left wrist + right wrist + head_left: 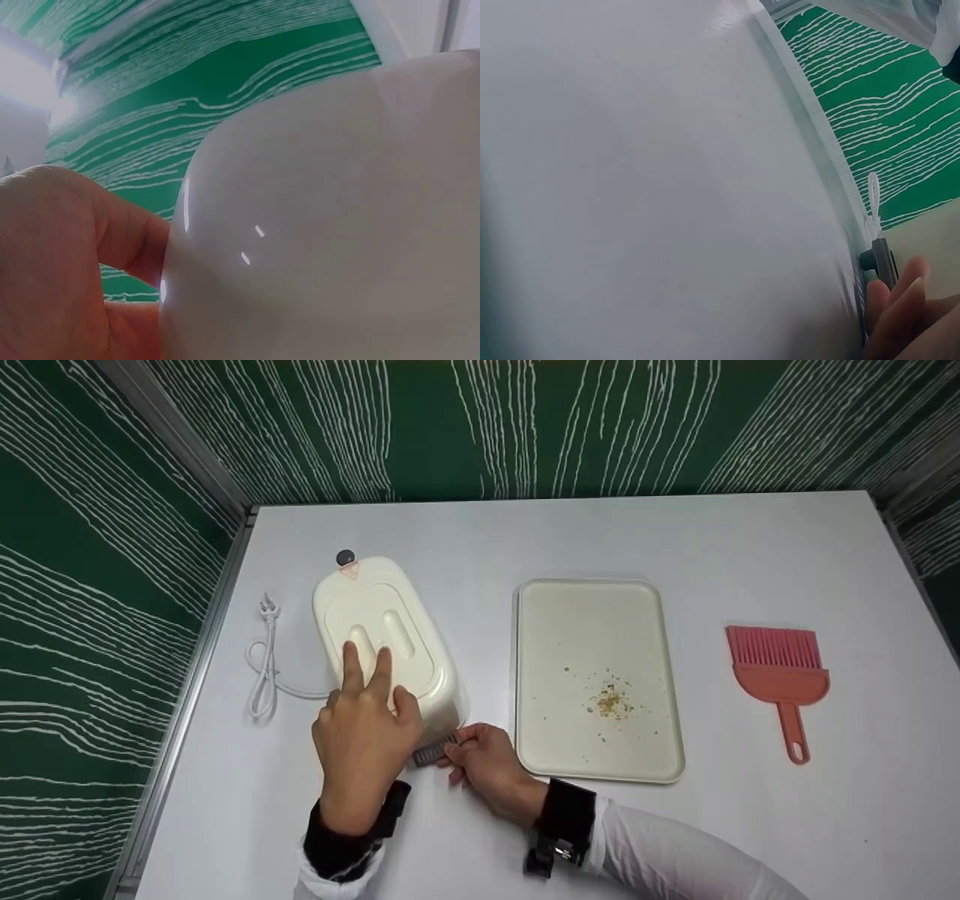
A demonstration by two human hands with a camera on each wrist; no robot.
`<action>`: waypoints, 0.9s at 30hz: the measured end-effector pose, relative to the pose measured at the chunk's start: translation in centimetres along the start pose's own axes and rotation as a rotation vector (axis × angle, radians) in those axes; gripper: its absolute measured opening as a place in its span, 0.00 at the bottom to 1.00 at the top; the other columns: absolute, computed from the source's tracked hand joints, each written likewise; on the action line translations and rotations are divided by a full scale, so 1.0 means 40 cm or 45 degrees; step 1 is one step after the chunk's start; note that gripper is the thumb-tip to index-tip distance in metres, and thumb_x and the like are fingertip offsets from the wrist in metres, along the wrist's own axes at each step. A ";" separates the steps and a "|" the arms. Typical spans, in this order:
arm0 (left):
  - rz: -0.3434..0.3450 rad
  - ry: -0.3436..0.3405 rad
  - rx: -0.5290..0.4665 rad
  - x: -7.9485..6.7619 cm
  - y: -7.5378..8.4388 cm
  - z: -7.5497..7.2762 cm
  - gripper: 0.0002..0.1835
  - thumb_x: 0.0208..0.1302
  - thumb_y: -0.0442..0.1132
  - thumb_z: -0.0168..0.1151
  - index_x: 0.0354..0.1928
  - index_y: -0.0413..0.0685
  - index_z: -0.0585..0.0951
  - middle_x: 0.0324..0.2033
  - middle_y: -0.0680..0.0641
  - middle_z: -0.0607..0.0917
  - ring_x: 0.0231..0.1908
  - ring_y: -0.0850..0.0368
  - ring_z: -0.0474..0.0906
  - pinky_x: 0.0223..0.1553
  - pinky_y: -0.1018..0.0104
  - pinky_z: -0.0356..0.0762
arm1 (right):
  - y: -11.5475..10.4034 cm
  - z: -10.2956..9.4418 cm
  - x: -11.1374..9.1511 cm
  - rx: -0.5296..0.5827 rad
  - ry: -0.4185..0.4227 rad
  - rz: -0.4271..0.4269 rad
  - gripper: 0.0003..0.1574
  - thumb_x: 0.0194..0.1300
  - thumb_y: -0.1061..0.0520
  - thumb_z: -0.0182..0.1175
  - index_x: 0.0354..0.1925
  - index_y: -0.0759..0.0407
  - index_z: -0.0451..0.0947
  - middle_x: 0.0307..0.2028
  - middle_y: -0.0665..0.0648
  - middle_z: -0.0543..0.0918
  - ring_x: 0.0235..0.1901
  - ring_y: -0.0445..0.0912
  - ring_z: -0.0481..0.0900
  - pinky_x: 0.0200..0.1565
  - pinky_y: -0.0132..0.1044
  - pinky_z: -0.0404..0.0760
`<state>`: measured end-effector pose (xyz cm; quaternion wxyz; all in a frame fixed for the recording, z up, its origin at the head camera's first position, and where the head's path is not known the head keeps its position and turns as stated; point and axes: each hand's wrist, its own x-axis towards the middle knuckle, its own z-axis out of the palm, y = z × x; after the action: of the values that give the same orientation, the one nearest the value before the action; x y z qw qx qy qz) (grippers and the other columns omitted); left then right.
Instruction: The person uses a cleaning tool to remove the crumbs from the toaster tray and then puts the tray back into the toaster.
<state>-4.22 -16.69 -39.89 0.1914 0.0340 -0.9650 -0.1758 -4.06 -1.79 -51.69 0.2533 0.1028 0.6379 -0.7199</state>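
Note:
A cream two-slot toaster (pixel 379 585) with a smooth lid-like top lies at an angle on the left of the table. My left hand (pixel 367 727) rests on it, two fingers extended over the slots; its thumb side lies near the rounded end. In the left wrist view the toaster's glossy wall (pixel 322 210) fills most of the frame beside that hand (pixel 52 262). My right hand (pixel 491 761) pinches a small grey ribbed piece (pixel 429 753) at the toaster's near end. Fingertips touch this dark piece (pixel 886 261) in the right wrist view too.
A cream tray (pixel 577 622) stands right of the toaster, with brown crumbs (pixel 611 701) on it. Farther right lies a red brush (pixel 780 682). The white cord and plug (pixel 266 675) lie to the toaster's left. Green patterned panels (pixel 427 427) border the table (pixel 697 540).

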 end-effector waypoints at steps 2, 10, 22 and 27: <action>-0.009 -0.004 0.000 0.000 0.001 -0.001 0.27 0.63 0.42 0.58 0.63 0.42 0.84 0.67 0.27 0.74 0.32 0.30 0.84 0.25 0.34 0.81 | 0.001 0.001 0.000 -0.007 0.007 -0.002 0.07 0.72 0.70 0.59 0.44 0.66 0.71 0.27 0.60 0.88 0.16 0.39 0.75 0.18 0.28 0.71; 0.016 0.021 0.008 0.003 0.002 0.000 0.26 0.64 0.42 0.58 0.63 0.41 0.84 0.66 0.27 0.75 0.33 0.29 0.85 0.24 0.35 0.80 | -0.002 0.005 0.001 0.031 0.025 0.004 0.06 0.71 0.70 0.60 0.44 0.67 0.72 0.27 0.60 0.87 0.15 0.39 0.75 0.17 0.29 0.73; 0.004 0.010 0.014 0.002 0.003 0.000 0.26 0.64 0.42 0.57 0.63 0.43 0.84 0.67 0.27 0.75 0.33 0.29 0.84 0.25 0.35 0.80 | 0.002 0.010 -0.005 0.048 0.065 -0.021 0.06 0.71 0.71 0.59 0.45 0.69 0.72 0.27 0.59 0.87 0.15 0.40 0.74 0.18 0.29 0.72; 0.007 0.021 0.017 0.002 0.001 0.001 0.26 0.64 0.41 0.57 0.63 0.42 0.84 0.66 0.27 0.75 0.33 0.28 0.84 0.25 0.35 0.80 | -0.002 0.009 -0.004 0.025 0.047 -0.012 0.07 0.72 0.70 0.60 0.46 0.70 0.72 0.27 0.58 0.87 0.15 0.39 0.74 0.18 0.28 0.72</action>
<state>-4.31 -16.63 -39.89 0.1996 0.0341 -0.9647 -0.1685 -3.90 -2.10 -51.49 0.2371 0.1156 0.6358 -0.7254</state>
